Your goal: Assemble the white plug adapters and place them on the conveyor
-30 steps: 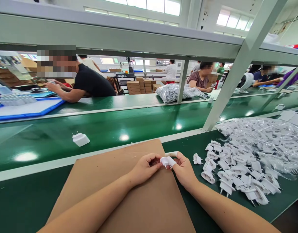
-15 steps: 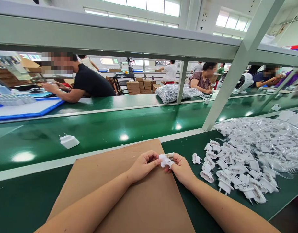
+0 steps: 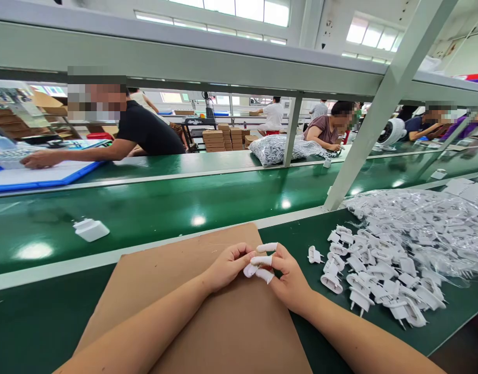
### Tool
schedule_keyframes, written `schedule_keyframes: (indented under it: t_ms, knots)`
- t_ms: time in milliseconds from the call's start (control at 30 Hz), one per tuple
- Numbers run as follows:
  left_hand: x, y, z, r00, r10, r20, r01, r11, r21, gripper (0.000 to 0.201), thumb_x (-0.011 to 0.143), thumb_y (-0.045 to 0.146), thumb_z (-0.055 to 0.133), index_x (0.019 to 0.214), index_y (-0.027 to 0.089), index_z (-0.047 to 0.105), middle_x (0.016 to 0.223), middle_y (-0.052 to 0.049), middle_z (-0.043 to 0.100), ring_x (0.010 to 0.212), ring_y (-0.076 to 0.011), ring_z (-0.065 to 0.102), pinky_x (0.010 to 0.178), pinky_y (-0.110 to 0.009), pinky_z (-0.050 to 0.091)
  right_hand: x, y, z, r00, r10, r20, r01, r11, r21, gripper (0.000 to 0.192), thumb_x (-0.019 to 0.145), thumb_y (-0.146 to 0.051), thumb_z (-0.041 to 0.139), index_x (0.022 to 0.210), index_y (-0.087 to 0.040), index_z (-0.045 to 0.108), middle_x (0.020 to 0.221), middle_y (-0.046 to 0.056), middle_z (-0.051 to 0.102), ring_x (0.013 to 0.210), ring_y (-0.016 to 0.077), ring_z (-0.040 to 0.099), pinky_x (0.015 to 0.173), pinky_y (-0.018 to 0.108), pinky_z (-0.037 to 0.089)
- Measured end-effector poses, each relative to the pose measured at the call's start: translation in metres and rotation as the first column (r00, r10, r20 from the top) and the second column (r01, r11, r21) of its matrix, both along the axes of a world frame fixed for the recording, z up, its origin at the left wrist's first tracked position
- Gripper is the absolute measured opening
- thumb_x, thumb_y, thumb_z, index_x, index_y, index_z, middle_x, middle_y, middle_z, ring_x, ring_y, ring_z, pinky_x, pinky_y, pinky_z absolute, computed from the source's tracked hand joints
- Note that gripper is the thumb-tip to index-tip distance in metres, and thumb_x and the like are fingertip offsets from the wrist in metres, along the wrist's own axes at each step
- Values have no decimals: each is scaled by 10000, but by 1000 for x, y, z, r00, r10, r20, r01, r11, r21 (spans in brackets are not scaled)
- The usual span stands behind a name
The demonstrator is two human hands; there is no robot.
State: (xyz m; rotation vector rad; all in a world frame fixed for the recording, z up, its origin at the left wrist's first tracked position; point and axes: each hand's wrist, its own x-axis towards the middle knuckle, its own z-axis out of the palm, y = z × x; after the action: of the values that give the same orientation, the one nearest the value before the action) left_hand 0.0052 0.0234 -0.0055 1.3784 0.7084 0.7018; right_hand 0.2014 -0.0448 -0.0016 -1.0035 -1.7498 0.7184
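Left hand (image 3: 228, 270): thumb and forefinger closed in a pinch on the piece, beside the right hand.
Right hand (image 3: 291, 278): fingertips at the piece from the right; whether they clamp it or only touch it, I cannot tell.
Piece (image 3: 249, 270): small, white, between the two hands, above the right edge of the cardboard (image 3: 164, 306); fingers hide much of it.
Covers (image 3: 267, 248): white, on the right thumb and two fingers; they probably dull touch, so a light, deliberate press looks wiser than a hard squeeze.
Pinch: a steady left hold by the rim should leave the right fingers free to work; turning the piece into view would help in checking it.
Pile (image 3: 390, 270): loose white plug parts, near right, apart from the hands; elbows and sleeves best stay clear.
Belt (image 3: 208, 200): beyond the cardboard, a charger (image 3: 91, 230) at left.
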Motion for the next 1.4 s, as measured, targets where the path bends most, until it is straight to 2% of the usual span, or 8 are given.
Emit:
schedule_keyframes:
  t_ms: [200, 367, 567, 700, 900, 1100, 1267, 1400]
  knots:
    - [-2, 0, 4, 999, -22, 35, 23, 1000, -16, 549, 792, 678, 774, 771, 152, 620, 756, -10, 580, 688, -125, 451, 661, -255, 356, -6, -5, 8, 995, -28, -99, 22, 998, -61, 176, 925, -287, 714, 1076, -303, 802, 1153, 80, 666, 973, 202, 665, 811, 338, 584]
    - [-3, 0, 10, 999, -27, 22, 26, 1000, 4, 521, 779, 657, 781, 744, 157, 642, 726, -11, 571, 679, -131, 437, 661, -264, 361, -7, -5, 11, 989, -85, -123, 74, 993, -88, 166, 933, -355, 711, 1064, -290, 792, 982, 52, 687, 848, 191, 638, 748, 331, 542]
    - [-4, -2, 13, 997, -36, 73, 40, 998, -53, 464, 752, 599, 824, 786, 160, 680, 799, -31, 644, 722, -148, 513, 707, -272, 405, -8, -6, 12, 988, -74, -138, 68, 996, -52, 138, 939, -312, 700, 1050, -279, 775, 928, 27, 683, 816, 174, 617, 760, 314, 507]
    - [-5, -1, 9, 995, -38, 96, 43, 998, -56, 412, 717, 519, 867, 832, 168, 685, 847, -32, 679, 776, -162, 568, 755, -274, 433, -8, -6, 14, 984, -99, -147, 86, 992, -92, 140, 932, -322, 695, 1044, -266, 756, 952, 29, 699, 816, 172, 627, 768, 318, 504]
    - [-3, -3, -1, 999, 48, 11, -50, 983, 174, 346, 799, 477, 809, 873, 156, 701, 826, -43, 671, 763, -160, 569, 730, -270, 433, -10, -5, 15, 969, -174, -174, 131, 964, -233, 281, 882, -465, 750, 1051, -241, 738, 971, 43, 737, 820, 185, 653, 770, 331, 512]
    - [-2, -7, 2, 991, 110, -79, -66, 902, 426, 237, 869, 373, 696, 767, 160, 678, 772, -45, 660, 743, -164, 559, 707, -274, 431, -12, -4, 15, 958, -211, -193, 146, 942, -304, 385, 834, -532, 793, 1071, -232, 739, 937, 43, 732, 777, 177, 621, 728, 326, 492]
    - [-1, -7, 1, 985, 141, -102, -78, 880, 469, 194, 860, 319, 657, 746, 165, 687, 746, -39, 667, 706, -156, 557, 679, -266, 428, -12, -1, 14, 955, -188, -227, 89, 918, -386, 455, 775, -556, 836, 1067, -223, 730, 922, 36, 722, 755, 166, 601, 687, 308, 490]
    - [-1, -6, -3, 982, 129, -136, -43, 860, 508, 135, 826, 245, 628, 718, 168, 653, 721, -25, 647, 689, -148, 541, 665, -261, 411, -12, 1, 14, 962, -170, -212, 90, 936, -341, 363, 789, -556, 825, 913, -225, 740, 905, 26, 688, 766, 159, 602, 698, 303, 483]
